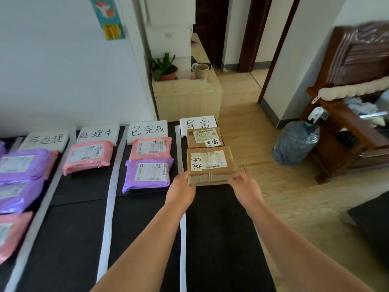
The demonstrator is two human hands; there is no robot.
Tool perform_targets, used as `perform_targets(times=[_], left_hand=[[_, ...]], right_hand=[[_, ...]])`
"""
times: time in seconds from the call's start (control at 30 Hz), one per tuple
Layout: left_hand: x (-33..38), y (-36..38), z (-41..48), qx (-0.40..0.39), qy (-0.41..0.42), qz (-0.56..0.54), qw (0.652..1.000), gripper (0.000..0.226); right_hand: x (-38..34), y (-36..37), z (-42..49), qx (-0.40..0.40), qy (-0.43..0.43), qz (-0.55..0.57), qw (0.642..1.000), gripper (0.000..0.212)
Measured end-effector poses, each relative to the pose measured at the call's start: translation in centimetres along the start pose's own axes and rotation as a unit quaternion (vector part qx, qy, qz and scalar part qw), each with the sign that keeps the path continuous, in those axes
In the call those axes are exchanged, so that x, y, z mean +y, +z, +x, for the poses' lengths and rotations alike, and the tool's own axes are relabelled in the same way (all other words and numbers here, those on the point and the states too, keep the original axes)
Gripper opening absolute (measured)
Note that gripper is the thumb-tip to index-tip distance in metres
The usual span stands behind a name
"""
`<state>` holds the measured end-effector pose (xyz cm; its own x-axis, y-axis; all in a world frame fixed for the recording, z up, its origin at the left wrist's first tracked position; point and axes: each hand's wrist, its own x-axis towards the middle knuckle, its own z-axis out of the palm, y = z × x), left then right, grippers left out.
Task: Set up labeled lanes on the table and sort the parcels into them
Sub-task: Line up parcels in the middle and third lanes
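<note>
A brown cardboard parcel [210, 164] with a handwritten tag lies in the rightmost lane of the black table [219, 228]. My left hand [181, 189] grips its near left corner and my right hand [244, 187] holds its near right corner. Behind it lies a second brown parcel [203, 137], below the white lane sign [197, 123]. The neighbouring lane holds a pink mailer [150, 149] and a purple mailer [147, 173] under its sign [147, 130]. Another pink mailer [88, 157] lies one lane further left. Purple mailers [21, 165] and a pink one are stacked at the far left.
White foam strips [107, 218] divide the lanes. The table's right edge runs just beside the brown parcels. On the wooden floor stand a blue water jug [296, 142] and a dark wooden chair [349, 131]. A low cabinet [187, 98] with a plant and mug is behind.
</note>
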<state>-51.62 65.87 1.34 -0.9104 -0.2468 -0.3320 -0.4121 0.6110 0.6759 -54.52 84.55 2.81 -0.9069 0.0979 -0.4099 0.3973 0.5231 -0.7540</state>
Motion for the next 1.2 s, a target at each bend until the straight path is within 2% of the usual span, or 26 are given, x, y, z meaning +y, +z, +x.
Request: perform_targets(times=[0.07,0.17,0.27,0.37,0.57,0.83,1.0,1.2], left_hand=[[0.4,-0.7,-2.6,-0.002,0.008,0.012,1.0,0.024],[0.5,-1.1,-6.3,-0.003,-0.003,0.02,1.0,0.045],[0.6,-1.3,-9.6,0.015,-0.019,-0.01,1.0,0.055],[-0.1,-2.3,-12.5,0.045,-0.03,-0.029,0.998,0.058],[-3.8,-6.9,-17.5,0.123,-0.04,-0.001,0.992,0.055],[-14.0,-15.1,-25.3,0.201,-0.107,-0.031,0.973,0.058],[-23.5,-20.7,-32.5,0.234,-0.175,-0.041,0.956,0.059],[-34.5,-27.0,-41.1,0.262,-0.218,-0.023,0.94,0.059]], right_hand=[[-0.6,-0.7,-1.9,-0.028,-0.022,-0.006,0.999,0.033],[-1.1,-1.2,-4.9,-0.076,-0.064,-0.014,0.995,0.034],[-1.8,-1.4,-7.6,-0.098,-0.125,-0.051,0.986,0.041],[-3.1,-0.5,-9.8,-0.115,-0.162,-0.091,0.976,0.043],[-5.5,4.5,-14.9,-0.159,-0.231,-0.118,0.953,0.045],[-8.9,15.4,-23.9,-0.227,-0.291,-0.144,0.918,0.046],[-10.4,24.6,-32.0,-0.273,-0.293,-0.141,0.905,0.044],[-11.4,35.7,-42.7,-0.335,-0.303,-0.141,0.881,0.045]])
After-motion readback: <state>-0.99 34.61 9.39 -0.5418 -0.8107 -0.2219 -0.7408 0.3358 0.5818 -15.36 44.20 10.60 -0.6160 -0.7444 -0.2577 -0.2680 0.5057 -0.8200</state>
